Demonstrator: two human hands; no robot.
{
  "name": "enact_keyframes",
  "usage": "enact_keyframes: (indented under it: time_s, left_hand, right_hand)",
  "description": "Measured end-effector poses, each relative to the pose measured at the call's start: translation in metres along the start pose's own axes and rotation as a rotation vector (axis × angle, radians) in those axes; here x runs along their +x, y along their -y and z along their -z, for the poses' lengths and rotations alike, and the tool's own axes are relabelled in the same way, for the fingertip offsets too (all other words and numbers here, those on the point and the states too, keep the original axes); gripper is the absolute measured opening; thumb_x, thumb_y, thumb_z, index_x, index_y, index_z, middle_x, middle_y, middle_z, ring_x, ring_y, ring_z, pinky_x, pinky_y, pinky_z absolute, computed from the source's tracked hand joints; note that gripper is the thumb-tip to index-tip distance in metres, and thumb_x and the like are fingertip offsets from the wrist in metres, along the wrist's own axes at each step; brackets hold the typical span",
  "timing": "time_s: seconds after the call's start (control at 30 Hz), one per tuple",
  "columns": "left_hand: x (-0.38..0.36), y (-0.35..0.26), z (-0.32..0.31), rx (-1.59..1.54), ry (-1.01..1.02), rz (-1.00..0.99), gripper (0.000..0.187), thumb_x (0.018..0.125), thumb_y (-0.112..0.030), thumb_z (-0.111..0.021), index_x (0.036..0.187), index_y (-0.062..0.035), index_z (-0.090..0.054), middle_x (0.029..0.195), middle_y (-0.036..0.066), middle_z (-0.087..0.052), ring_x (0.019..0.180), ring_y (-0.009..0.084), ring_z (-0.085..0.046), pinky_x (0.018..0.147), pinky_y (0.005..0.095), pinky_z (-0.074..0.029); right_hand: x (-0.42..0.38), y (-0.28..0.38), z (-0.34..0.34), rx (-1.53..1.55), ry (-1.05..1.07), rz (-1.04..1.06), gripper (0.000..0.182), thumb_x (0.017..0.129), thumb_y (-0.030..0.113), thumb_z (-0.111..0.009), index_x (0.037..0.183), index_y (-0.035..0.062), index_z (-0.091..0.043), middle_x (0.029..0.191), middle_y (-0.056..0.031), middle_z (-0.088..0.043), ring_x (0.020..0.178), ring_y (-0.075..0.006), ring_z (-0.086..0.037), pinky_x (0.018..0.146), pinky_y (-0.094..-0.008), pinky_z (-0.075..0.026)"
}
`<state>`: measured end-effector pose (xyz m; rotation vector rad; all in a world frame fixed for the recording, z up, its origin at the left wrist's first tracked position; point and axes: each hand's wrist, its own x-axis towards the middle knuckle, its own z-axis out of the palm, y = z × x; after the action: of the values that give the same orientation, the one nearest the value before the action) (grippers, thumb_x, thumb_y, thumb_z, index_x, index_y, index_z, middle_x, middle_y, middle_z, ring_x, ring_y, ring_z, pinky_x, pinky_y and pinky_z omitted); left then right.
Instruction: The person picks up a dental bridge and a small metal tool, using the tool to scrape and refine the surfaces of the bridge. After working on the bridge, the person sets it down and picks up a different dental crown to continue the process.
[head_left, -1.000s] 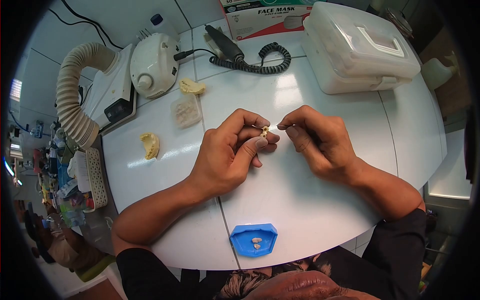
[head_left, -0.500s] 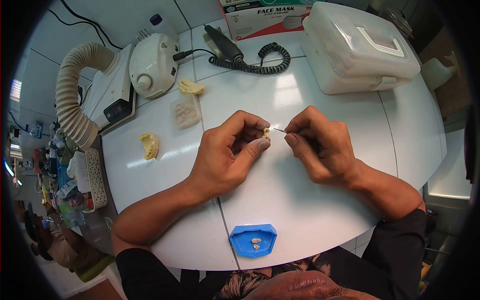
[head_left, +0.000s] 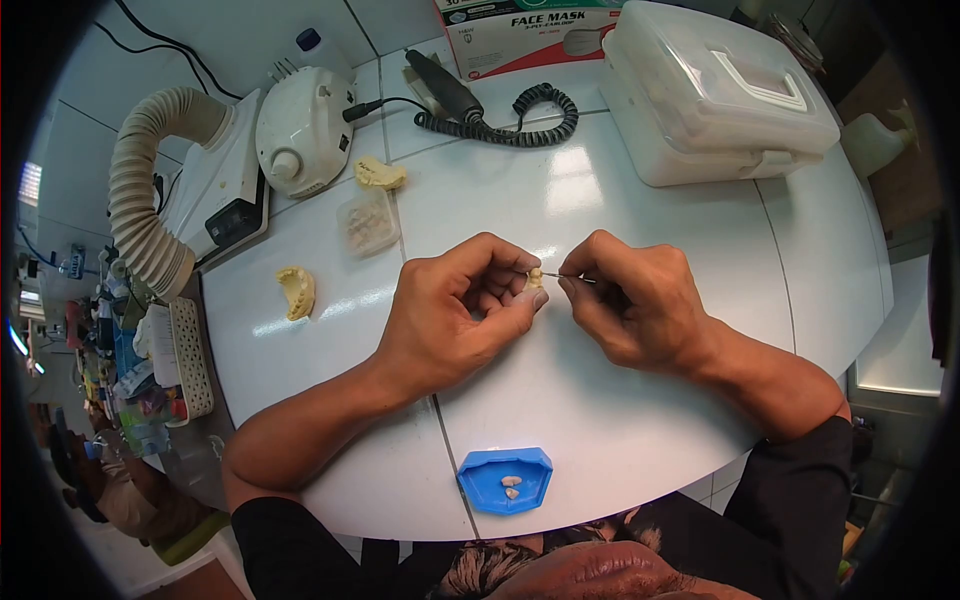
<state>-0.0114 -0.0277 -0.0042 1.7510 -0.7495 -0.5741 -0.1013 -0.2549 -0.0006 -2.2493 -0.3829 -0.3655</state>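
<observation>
At the left of the white tabletop (head_left: 620, 430) lies a cream toothed cast (head_left: 293, 292), with a small clear container (head_left: 367, 222) to its right. Next, the left hand (head_left: 455, 315) pinches a small cream piece (head_left: 536, 280) between thumb and fingertips over the tabletop's middle, beyond a blue tray (head_left: 477, 492) holding two pale bits (head_left: 511, 481). Rightward, a thin metal tool (head_left: 560, 275) points at the piece, contact unclear, gripped in the right hand's (head_left: 640, 305) curled fingers, and past it stands a translucent lidded case (head_left: 690, 125).

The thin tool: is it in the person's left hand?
No, the right hand holds the thin tool, while the left hand holds a small pale piece.
</observation>
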Motion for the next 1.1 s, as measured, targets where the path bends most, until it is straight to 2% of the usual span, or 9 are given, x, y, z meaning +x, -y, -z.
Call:
enact_keyframes:
  time_s: [0.07, 0.17, 0.6, 0.7, 0.97, 1.1]
  left_hand:
    - [0.0001, 0.0011, -0.0009, -0.005, -0.007, -0.002, 0.026, 0.096, -0.006, -0.084, 0.117, 0.0040, -0.073, 0.099, 0.002, -0.072, 0.081, 0.0029, -0.062, 0.071, 0.0194, -0.052]
    - [0.0004, -0.0026, -0.0002, 0.040, -0.008, 0.011, 0.023, 0.095, -0.010, -0.084, 0.112, 0.0029, -0.075, 0.088, 0.004, -0.074, 0.079, 0.0060, -0.067, 0.072, 0.0222, -0.057]
    - [0.0000, -0.0032, -0.0024, 0.067, -0.001, -0.029, 0.022, 0.094, -0.009, -0.084, 0.110, 0.0037, -0.075, 0.087, 0.005, -0.075, 0.076, 0.0060, -0.068, 0.070, 0.0226, -0.058]
    - [-0.0002, -0.0025, -0.0034, 0.076, -0.013, -0.047, 0.022, 0.094, -0.009, -0.083, 0.110, 0.0036, -0.075, 0.086, 0.004, -0.075, 0.076, 0.0060, -0.068, 0.070, 0.0226, -0.058]
    - [-0.0007, -0.0041, -0.0040, 0.104, -0.002, -0.072, 0.021, 0.094, -0.007, -0.082, 0.109, 0.0039, -0.074, 0.086, 0.005, -0.075, 0.076, 0.0067, -0.069, 0.070, 0.0230, -0.058]
    - [-0.0009, -0.0004, -0.0031, 0.084, -0.007, -0.061, 0.022, 0.093, -0.008, -0.086, 0.109, 0.0030, -0.076, 0.087, 0.001, -0.075, 0.076, 0.0036, -0.067, 0.069, 0.0201, -0.055]
  right_hand:
    - [0.0000, -0.0015, -0.0009, -0.011, -0.006, 0.021, 0.016, 0.090, -0.003, -0.074, 0.097, 0.0026, -0.060, 0.066, -0.0115, -0.066, 0.054, -0.0297, -0.067, 0.053, -0.0391, -0.052]
    - [-0.0008, -0.0037, -0.0040, -0.040, -0.015, 0.063, 0.017, 0.089, -0.004, -0.074, 0.096, 0.0025, -0.060, 0.066, -0.0117, -0.064, 0.054, -0.0309, -0.066, 0.052, -0.0404, -0.050]
    - [-0.0010, -0.0044, -0.0018, -0.019, 0.040, 0.066, 0.017, 0.084, -0.003, -0.073, 0.095, 0.0029, -0.061, 0.066, -0.0127, -0.065, 0.054, -0.0327, -0.066, 0.052, -0.0418, -0.051]
    - [-0.0004, -0.0022, -0.0007, -0.010, 0.037, 0.019, 0.016, 0.085, -0.002, -0.073, 0.095, 0.0030, -0.062, 0.066, -0.0127, -0.066, 0.054, -0.0321, -0.067, 0.052, -0.0412, -0.052]
    - [-0.0006, -0.0068, -0.0018, 0.024, 0.059, 0.051, 0.015, 0.085, -0.001, -0.072, 0.096, 0.0017, -0.063, 0.066, -0.0139, -0.066, 0.054, -0.0317, -0.068, 0.052, -0.0403, -0.051]
    - [0.0001, -0.0068, -0.0037, 0.040, 0.042, 0.038, 0.015, 0.085, -0.001, -0.072, 0.097, 0.0017, -0.063, 0.065, -0.0142, -0.066, 0.054, -0.0319, -0.068, 0.052, -0.0402, -0.051]
